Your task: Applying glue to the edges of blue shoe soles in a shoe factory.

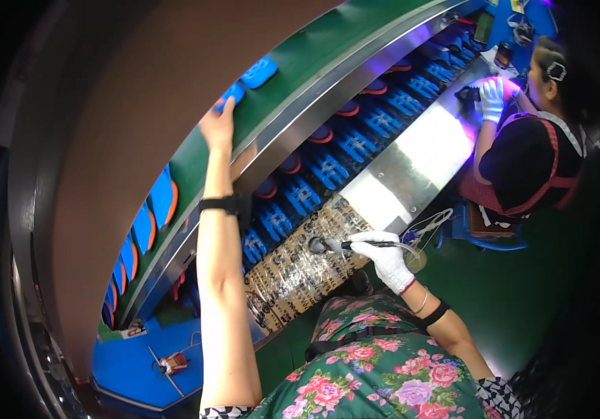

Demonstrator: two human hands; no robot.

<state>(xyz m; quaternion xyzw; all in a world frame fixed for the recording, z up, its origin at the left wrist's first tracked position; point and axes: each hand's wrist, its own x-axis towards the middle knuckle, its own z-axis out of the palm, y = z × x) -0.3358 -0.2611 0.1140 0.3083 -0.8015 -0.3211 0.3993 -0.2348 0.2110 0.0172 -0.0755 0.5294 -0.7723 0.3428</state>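
One bright blue piece sits in left hand, right hand gripping dark tool

Orange-edged blue soles line the left end of the green belt; blue pieces lie farther along. Black-printed brown wrapping covers the near end of the silvery counter. The right hand is white-gloved, its tool dark, the apron green with pink flowers.
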